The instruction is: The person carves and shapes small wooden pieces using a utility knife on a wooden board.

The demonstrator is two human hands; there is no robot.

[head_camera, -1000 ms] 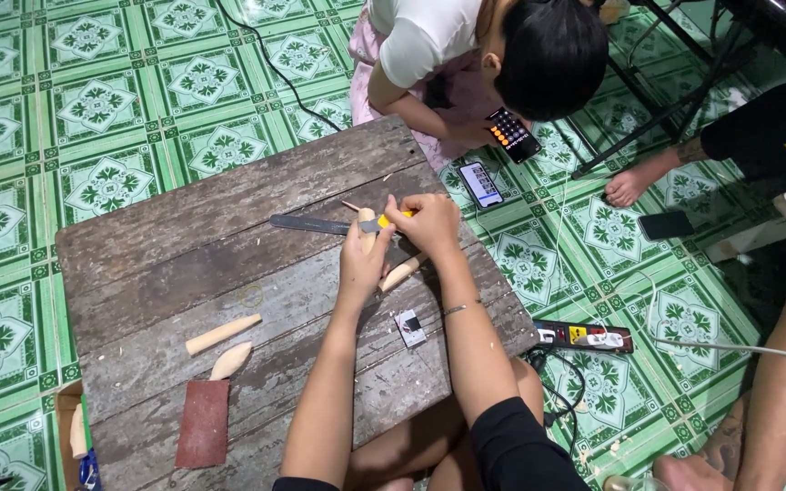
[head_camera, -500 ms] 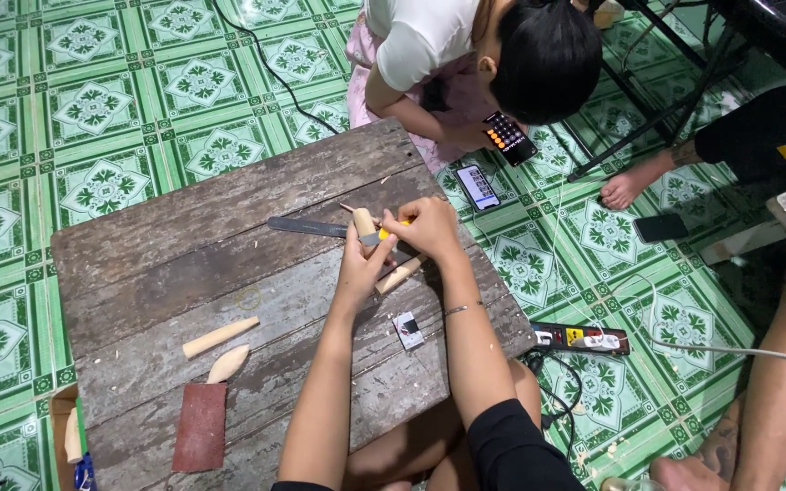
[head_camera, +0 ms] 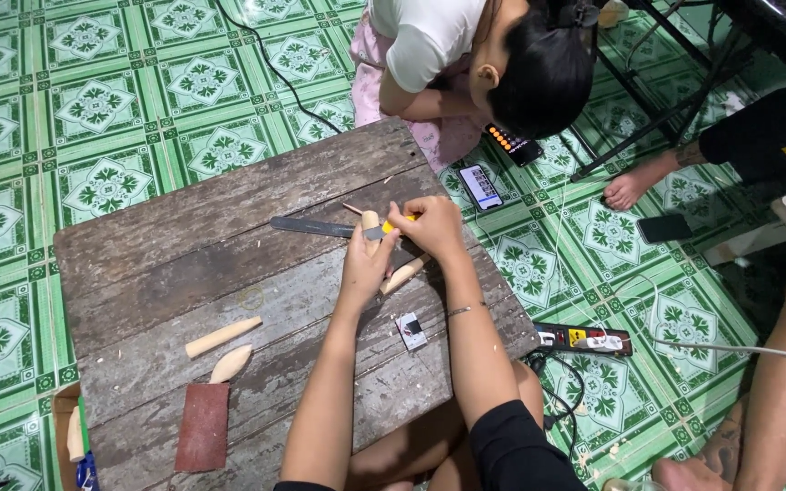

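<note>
My left hand grips a small pale wooden piece held upright over the weathered wooden table. My right hand holds a yellow-handled knife with its blade against the top of that piece. A long dark metal file lies flat on the boards just left of my hands. Under my hands lies another pale wood stick.
Two carved wood pieces and a red-brown sanding block lie at the table's near left. A small card sits near the right edge. A person crouches beyond the table; phones and a power strip lie on the green tiled floor.
My hands stay together at the same spot with small carving movements. The view has shifted slightly; the other pieces on the table have not moved.
</note>
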